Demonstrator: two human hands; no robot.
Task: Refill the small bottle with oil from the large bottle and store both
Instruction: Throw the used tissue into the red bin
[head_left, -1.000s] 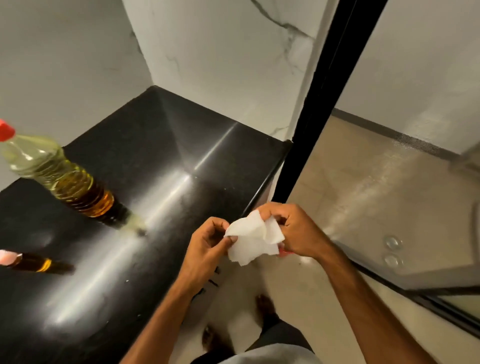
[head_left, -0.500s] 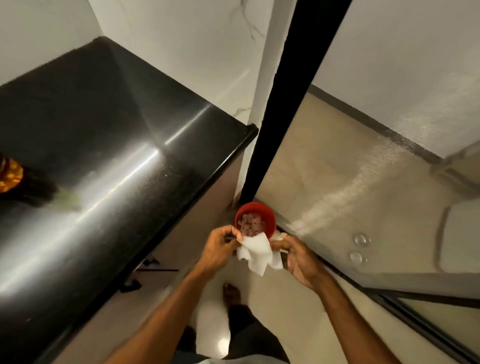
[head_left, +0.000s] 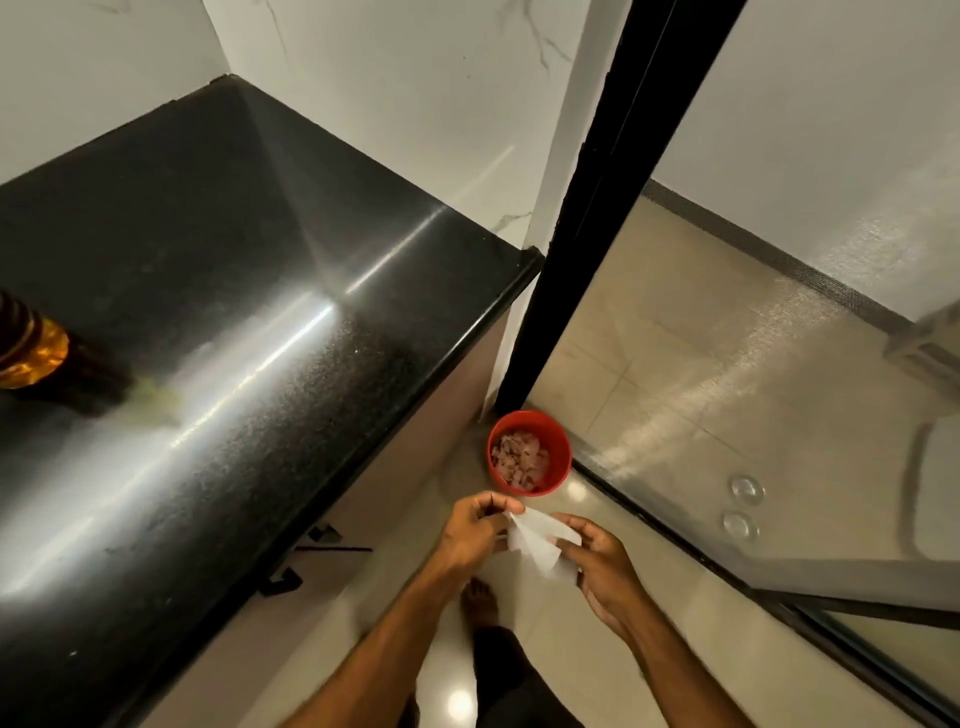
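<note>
Pale floor by the black tabletop (head_left: 218, 291), red bin (head_left: 530, 451) just ahead of the tissue (head_left: 535, 540).
Pinched between left hand (head_left: 470, 535) and right hand (head_left: 605, 566) fingers; large bottle (head_left: 31, 348) far left on tabletop, small bottle unseen.

Glossy speckled stone counter (head_left: 270, 332), thin white tissue (head_left: 535, 540), probably plastic red bin (head_left: 558, 447).

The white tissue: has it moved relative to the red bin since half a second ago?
Yes. The white tissue, held between both hands, now sits clear of the red bin, nearer the person; earlier it overlapped the bin's near rim. The head camera also moved.
</note>
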